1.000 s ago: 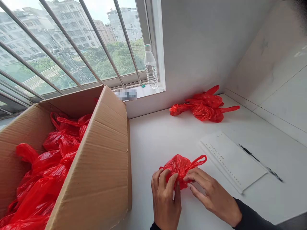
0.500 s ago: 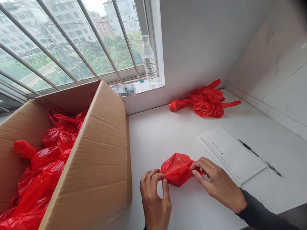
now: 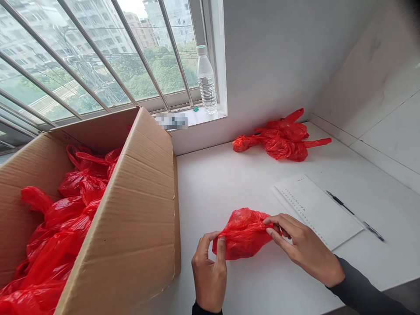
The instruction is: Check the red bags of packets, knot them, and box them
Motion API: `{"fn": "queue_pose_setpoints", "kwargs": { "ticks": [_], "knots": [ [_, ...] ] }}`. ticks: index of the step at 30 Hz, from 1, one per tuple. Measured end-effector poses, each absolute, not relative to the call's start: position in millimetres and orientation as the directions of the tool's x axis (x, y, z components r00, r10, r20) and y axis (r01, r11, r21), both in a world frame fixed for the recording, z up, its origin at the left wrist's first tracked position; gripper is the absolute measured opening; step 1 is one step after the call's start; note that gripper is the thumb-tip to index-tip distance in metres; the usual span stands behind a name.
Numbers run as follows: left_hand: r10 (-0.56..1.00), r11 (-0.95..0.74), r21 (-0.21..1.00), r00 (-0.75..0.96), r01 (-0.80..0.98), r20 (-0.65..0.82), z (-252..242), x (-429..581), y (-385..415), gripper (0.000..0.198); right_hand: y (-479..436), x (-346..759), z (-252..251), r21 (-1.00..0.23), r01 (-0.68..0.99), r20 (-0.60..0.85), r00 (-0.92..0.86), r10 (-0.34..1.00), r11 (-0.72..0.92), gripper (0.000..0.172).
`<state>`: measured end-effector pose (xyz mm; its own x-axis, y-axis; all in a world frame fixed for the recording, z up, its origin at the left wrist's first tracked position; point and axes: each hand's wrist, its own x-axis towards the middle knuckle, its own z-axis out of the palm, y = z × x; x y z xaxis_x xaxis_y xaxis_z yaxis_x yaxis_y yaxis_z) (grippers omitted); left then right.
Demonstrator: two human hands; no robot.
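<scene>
A red bag [image 3: 244, 240] lies in the lower middle of the frame, its plastic crumpled and stretched between two hands. The left hand [image 3: 210, 271] pinches its left end between thumb and fingers; the right hand [image 3: 303, 247] grips the gathered right end — both are closed on the plastic. Whether the bag rests fully on the tabletop [image 3: 203, 188] is hard to tell. At the left of the frame stands an open box [image 3: 138, 210] holding more red bags [image 3: 65, 218]. Other tied bags [image 3: 284, 142] lie at the upper right, by the wall [image 3: 262, 65]. Right of centre, a notebook [image 3: 323, 210] lies beside a pen [image 3: 356, 215] — near the right hand. A bottle [image 3: 206, 87] stands upright on the sill [image 3: 213, 118], upper centre.
</scene>
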<state>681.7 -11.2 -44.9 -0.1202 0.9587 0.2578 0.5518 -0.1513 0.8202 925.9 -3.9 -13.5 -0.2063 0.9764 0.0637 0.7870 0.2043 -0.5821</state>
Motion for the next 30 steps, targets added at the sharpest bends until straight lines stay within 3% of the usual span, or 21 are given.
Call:
{"fn": "queue_pose_setpoints", "kwargs": {
  "ticks": [3,6,10,15,18,20,23,26,30],
  "knots": [
    [0.967,-0.116,0.845,-0.136,0.522,0.216,-38.7,685.0,-15.2,0.026,-4.7,926.8,-12.6,-0.567,0.804,0.03,-0.198,0.98,0.18,0.023],
    [0.967,-0.209,0.834,-0.018,0.511,0.253,-34.9,695.9,-15.9,0.04,-3.5,920.0,-13.4,-0.571,0.795,-0.006,-0.253,0.968,0.204,0.021],
    [0.969,-0.21,0.844,-0.01,0.494,0.247,-37.3,697.5,-11.1,0.017,-2.0,919.8,-11.6,-0.611,0.763,0.01,-0.257,0.966,0.209,0.02],
    [0.965,-0.06,0.881,-0.199,0.47,0.172,-42.0,680.6,-9.7,0.02,-2.9,937.2,-8.3,-0.672,0.734,0.055,-0.082,0.995,0.098,0.016],
    [0.957,-0.136,0.852,-0.155,0.505,0.244,-37.9,683.5,-11.2,0.038,-4.0,936.1,-9.5,-0.692,0.715,0.06,-0.078,0.995,0.098,0.011],
    [0.947,-0.256,0.802,-0.026,0.539,0.32,-33.3,690.6,-10.8,0.051,-3.9,929.1,-10.3,-0.7,0.704,0.064,-0.106,0.992,0.12,0.021],
    [0.946,-0.288,0.808,0.021,0.514,0.325,-27.9,698.2,-7.9,0.039,-2.3,919.5,-9.1,-0.696,0.702,0.082,-0.131,0.988,0.151,0.036],
    [0.964,-0.187,0.868,-0.084,0.459,0.253,-25.4,695.6,-5.6,0.018,-0.5,921.2,-5.9,-0.713,0.69,0.064,-0.111,0.992,0.124,0.026],
    [0.964,-0.096,0.912,-0.19,0.398,0.184,-20.0,686.0,-7.7,0.019,-0.9,934.9,-2.5,-0.766,0.642,0.03,0.026,0.999,0.006,0.023]
  ]
}}
